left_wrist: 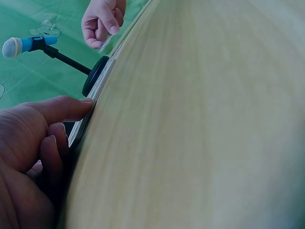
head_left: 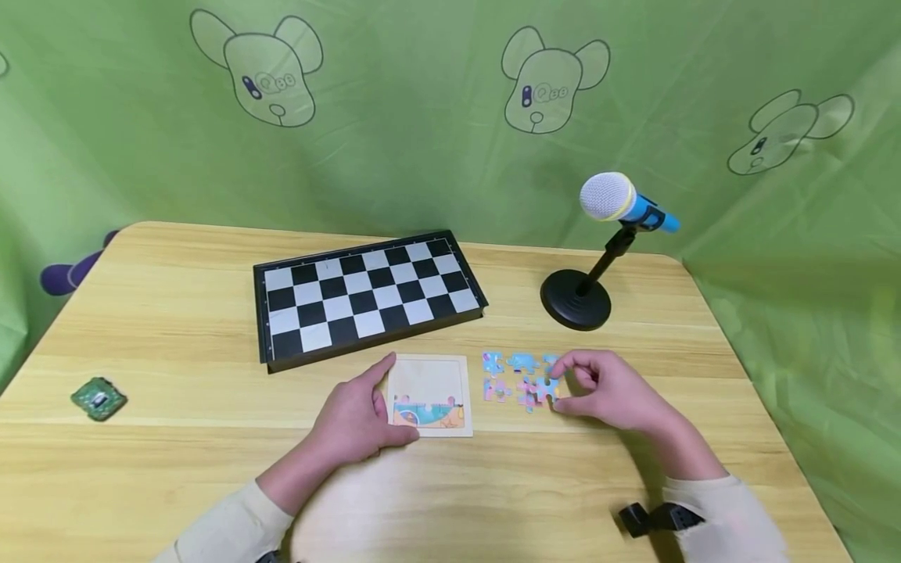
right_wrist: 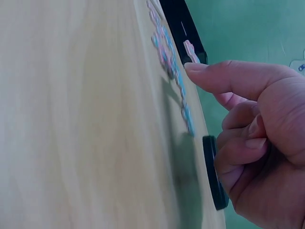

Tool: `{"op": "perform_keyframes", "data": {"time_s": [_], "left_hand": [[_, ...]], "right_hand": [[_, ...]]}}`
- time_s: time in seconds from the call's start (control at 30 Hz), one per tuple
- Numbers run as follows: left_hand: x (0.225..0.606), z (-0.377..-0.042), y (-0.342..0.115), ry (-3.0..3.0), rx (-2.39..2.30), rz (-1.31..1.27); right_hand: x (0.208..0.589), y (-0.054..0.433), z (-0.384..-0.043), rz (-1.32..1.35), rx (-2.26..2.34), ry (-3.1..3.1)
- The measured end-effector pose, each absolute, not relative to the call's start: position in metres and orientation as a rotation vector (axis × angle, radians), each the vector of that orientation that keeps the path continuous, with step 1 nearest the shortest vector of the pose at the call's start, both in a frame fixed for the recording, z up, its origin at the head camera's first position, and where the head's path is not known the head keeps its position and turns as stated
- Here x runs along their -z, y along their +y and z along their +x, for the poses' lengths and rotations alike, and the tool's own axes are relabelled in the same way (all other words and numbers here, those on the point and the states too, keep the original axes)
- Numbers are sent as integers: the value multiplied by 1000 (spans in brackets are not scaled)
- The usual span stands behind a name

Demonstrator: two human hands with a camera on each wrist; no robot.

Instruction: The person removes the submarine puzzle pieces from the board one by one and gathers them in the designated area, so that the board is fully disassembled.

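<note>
Light-blue jigsaw piece (head_left: 545,391) is sitting pinched in the right hand (head_left: 608,389); low carrying could be snagging loose pieces (head_left: 522,362) left of that grip. Farther left, the left hand (head_left: 355,418) is gripping the wooden tray (head_left: 425,379).

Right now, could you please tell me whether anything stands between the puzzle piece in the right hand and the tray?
Only loose pieces lie on the table between the right hand and the tray; the held piece appears lifted, and nothing taller visibly blocks it.
</note>
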State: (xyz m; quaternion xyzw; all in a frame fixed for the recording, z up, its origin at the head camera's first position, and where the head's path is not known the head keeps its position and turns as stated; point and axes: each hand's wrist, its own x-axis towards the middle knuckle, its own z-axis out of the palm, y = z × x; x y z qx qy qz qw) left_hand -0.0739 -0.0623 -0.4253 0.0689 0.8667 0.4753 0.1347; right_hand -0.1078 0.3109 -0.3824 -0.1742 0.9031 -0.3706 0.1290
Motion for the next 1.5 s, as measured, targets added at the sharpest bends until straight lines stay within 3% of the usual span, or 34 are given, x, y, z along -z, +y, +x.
{"op": "perform_keyframes", "data": {"time_s": [1.0,1.5], "left_hand": [[427,-74,-62,2515,-1370,205],[425,-75,-66,2483,-1381,246]], "right_hand": [[399,341,-110,-408,1141,2524],[386,294,-114,-523,1105,2597]]}}
